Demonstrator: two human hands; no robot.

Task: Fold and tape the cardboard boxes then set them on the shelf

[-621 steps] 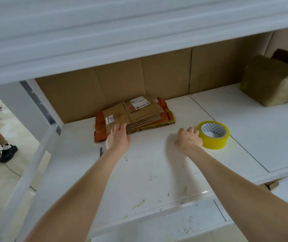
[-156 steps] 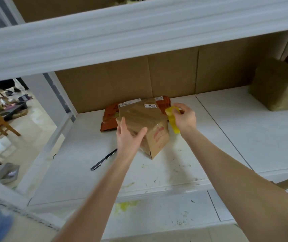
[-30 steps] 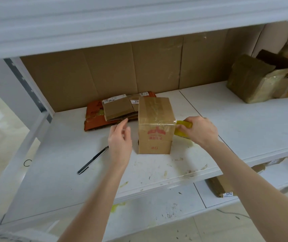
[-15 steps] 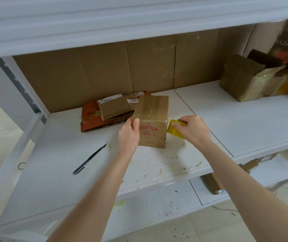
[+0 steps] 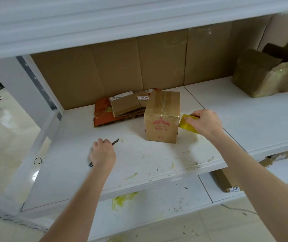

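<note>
box (image 5: pixel 162 117) upright, long axis vertical | left grip (image 5: pixel 103 152) curls on knife (image 5: pixel 115 142); right grip (image 5: pixel 207 124) pinches tape (image 5: pixel 187 126)

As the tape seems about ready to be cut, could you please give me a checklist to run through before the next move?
1. Box stands upright on the shelf: ok.
2. Tape lies across the box's top seam: ok.
3. Right hand holds the tape roll against the box's right side: ok.
4. Left hand has its fingers curled over the knife: ok.
5. A strip joins the roll to the box: cannot tell.
6. Knife lifted off the shelf and brought to the tape: not ok; it lies well left of the box.
</note>
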